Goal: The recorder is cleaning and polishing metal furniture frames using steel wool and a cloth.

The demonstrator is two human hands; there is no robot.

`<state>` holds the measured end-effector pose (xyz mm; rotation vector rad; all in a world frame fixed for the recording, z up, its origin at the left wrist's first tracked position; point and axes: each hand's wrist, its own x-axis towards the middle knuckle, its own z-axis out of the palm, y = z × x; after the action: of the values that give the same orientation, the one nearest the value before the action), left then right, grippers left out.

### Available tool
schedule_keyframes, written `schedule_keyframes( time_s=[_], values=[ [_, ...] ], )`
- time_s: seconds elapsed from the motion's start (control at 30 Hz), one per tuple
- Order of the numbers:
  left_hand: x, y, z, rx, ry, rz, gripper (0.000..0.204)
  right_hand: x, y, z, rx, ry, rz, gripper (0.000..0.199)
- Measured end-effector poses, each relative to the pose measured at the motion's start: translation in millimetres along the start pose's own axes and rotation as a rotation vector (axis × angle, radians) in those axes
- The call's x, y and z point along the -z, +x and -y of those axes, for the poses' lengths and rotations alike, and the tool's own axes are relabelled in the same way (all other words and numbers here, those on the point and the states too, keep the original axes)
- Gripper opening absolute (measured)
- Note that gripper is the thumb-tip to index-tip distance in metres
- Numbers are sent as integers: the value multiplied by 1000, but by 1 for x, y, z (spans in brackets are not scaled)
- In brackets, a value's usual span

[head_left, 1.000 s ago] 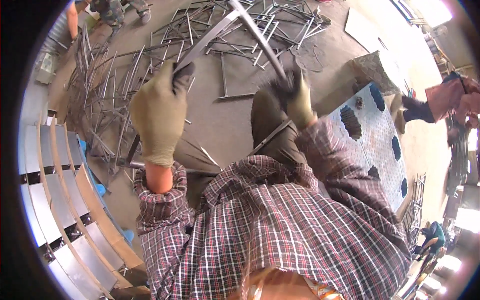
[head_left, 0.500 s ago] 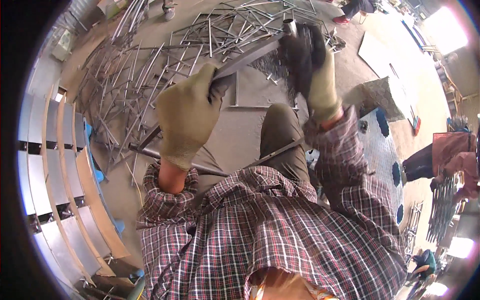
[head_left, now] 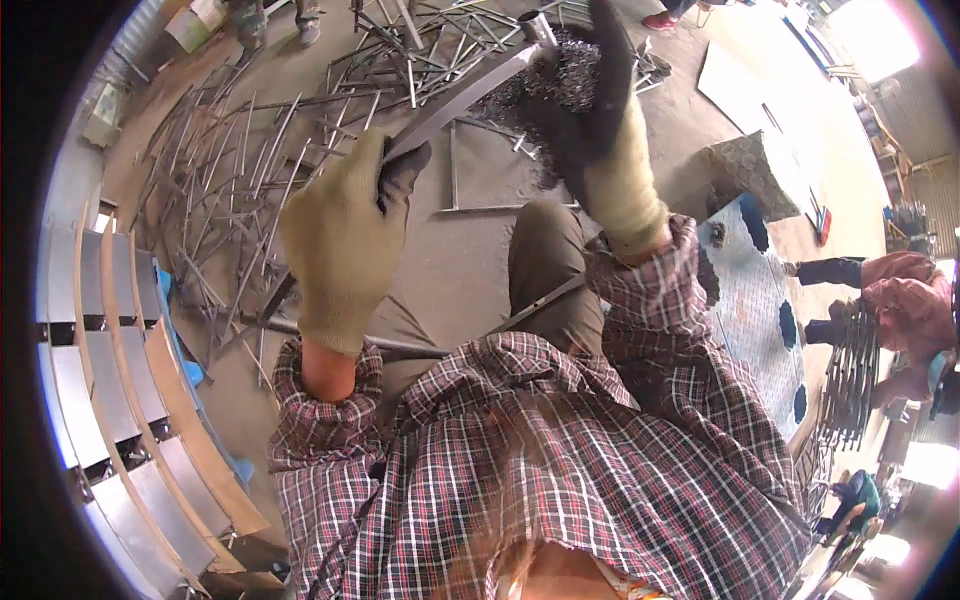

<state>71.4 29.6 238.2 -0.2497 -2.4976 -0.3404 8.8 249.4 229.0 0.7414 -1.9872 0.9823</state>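
Left hand [head_left: 345, 240]: gloved, your fingers closed round the bar, dark palm side toward the middle.
Bar [head_left: 455, 110]: slants up and right from your left hand, held in the air above the floor; its lower end shows below that glove.
Tube [head_left: 538, 30]: short-looking round piece at the bar's upper end, open mouth turned toward you.
Right hand [head_left: 605, 140]: gloved, fingers pointing up, holding the wool against the palm side. Thumb cannot be told from the wool.
Wool [head_left: 575, 80]: dark wiry clump just beside the tube; whether they touch, cannot tell.
Change: half a second ago your right hand was a blur over the tube; now it is sharper, the tube mouth stands clear left of it, and the bar's tip has shifted left. Your left grip is unchanged.
Reading: judged, your right hand does the moving and your left the steadying, with the tube the spot being worked.
Lap: a second tube [head_left: 410, 348] lies across, partly hidden by your left wrist.
Floor: heap of metal frames [head_left: 245, 160] ahead and left.
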Motion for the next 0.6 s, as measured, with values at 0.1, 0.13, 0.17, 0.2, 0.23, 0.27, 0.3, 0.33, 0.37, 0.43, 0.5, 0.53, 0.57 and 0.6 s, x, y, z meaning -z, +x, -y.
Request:
schedule_keyframes(
  time_s=[0.1,0.13,0.17,0.2,0.23,0.27,0.3,0.33,0.37,0.43,0.5,0.53,0.57,0.6],
  values=[
    [-16,-12,24,68,-17,-28,22,-4,-82,-25,-485,139,167,60],
    [-16,-14,29,81,-6,-25,22,2,-128,-43,-403,-68,209,58],
    [-18,-14,31,112,12,-15,23,12,-183,-66,-672,-70,257,56],
    [-17,-14,25,137,35,0,25,27,-244,-111,-525,-195,388,51],
    [-22,-17,27,155,35,18,25,38,-252,-89,-866,66,197,48],
    [-22,-10,22,115,61,4,26,42,-248,-86,-903,245,140,47],
    [-14,-8,18,78,102,-10,28,38,-239,-80,-932,439,82,47],
    [-15,-5,15,65,99,-9,28,33,-222,-78,-939,346,158,48],
    [-13,-4,14,81,142,15,28,24,-187,-66,-863,344,193,47],
    [-14,-7,11,90,164,67,30,8,-102,-30,-590,308,164,50],
    [-19,-9,12,-10,88,-93,31,-5,-28,-18,-28,83,54,56],
    [-6,-12,13,-4,114,-78,31,-15,-19,-8,-73,63,23,56],
    [-17,-13,15,25,117,-63,30,-17,-22,-11,-121,-11,-1,56],
    [-28,-10,15,42,114,-52,30,-10,-49,-21,-293,-81,50,54]
  ],
)
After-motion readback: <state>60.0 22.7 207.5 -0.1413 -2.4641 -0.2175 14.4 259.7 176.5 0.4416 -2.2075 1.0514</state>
